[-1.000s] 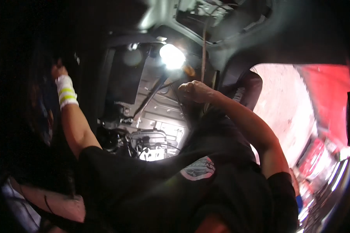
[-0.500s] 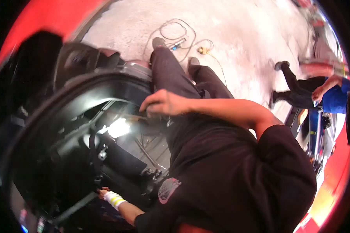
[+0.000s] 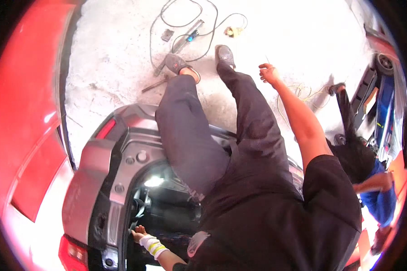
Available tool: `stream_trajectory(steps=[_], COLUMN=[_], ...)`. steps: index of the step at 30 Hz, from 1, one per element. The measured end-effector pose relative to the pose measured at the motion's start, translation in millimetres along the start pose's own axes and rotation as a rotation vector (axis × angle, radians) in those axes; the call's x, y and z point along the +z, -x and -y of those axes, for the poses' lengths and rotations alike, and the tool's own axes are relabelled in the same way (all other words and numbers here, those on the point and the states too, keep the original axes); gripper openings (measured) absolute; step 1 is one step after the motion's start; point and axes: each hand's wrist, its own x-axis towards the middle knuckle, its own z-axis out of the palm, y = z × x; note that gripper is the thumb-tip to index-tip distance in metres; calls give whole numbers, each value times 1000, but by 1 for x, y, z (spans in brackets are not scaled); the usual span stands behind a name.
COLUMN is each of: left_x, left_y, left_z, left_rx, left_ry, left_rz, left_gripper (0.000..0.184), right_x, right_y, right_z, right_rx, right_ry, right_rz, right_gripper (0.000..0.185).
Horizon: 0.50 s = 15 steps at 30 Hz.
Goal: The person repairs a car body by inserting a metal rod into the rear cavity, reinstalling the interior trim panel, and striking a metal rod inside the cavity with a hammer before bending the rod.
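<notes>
My left hand (image 3: 140, 232), with a white and yellow wrap at the wrist, is at the inner edge of a grey car's rear opening (image 3: 126, 198). Its fingers look spread, with no held object visible. Stretched forward over the pale floor, my right hand (image 3: 269, 73) has its fingers apart and slightly bent. A thin line shows just beyond its fingertips; whether the hand touches it I cannot tell. Inside the dark opening, a bright lamp (image 3: 154, 181) glows. My legs extend past the car body, shoes on the floor.
A blue and grey tool (image 3: 192, 38) lies on the floor amid looped cable, near a yellow object (image 3: 233, 31). A bar (image 3: 154, 85) lies by my shoe. Red panels (image 3: 27, 113) stand at left. Another person in blue (image 3: 379, 198) is at right.
My view has swung from the dark interior to the car's rear edge and floor. My right hand has moved from beside my body out over the floor. My left hand is now at the opening's edge.
</notes>
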Motion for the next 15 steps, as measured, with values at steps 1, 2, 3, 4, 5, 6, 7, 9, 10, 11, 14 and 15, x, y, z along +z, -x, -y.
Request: stream_trajectory(steps=[1, 2, 3, 4, 5, 6, 7, 9, 10, 11, 14, 15], left_x=[6, 13, 19, 25, 23, 31, 36, 32, 28, 34, 72, 85], left_y=[17, 31, 45, 55, 47, 60, 78, 83, 80, 90, 151, 180], left_z=[-16, -31, -44, -54, -59, -63, -68, -73, -72, -74, -81, -86], left_rx=[40, 68, 108, 147, 146, 204, 267, 325, 291, 255, 84, 18], left_ry=[42, 37, 43, 54, 49, 68, 91, 105, 149, 190, 163, 125], left_rz=[28, 17, 68, 119, 184, 294, 392, 574, 586, 603, 463, 387], left_gripper=[34, 31, 30, 28, 29, 30, 31, 31, 31, 32, 29, 28], right_x=[-1, 2, 8, 16, 22, 22, 30, 47, 51, 56, 61, 60], right_y=[-14, -27, -41, -54, -59, -65, -69, -74, -74, -75, -63, -52], right_z=[-5, -12, -17, -22, -13, -6, 4, 28, 39, 41, 46, 45], right_rx=[18, -36, -91, -151, -190, -173, -162, -146, -148, -163, -216, -233], right_ry=[29, 67, 106, 143, 179, 124, 62, -38, -75, -130, -276, -321], right_rz=[-1, 1, 4, 10, 60, 83, 116, 175, 184, 200, 204, 194], right_gripper=[33, 33, 34, 34, 35, 36, 38, 40, 39, 38, 34, 33])
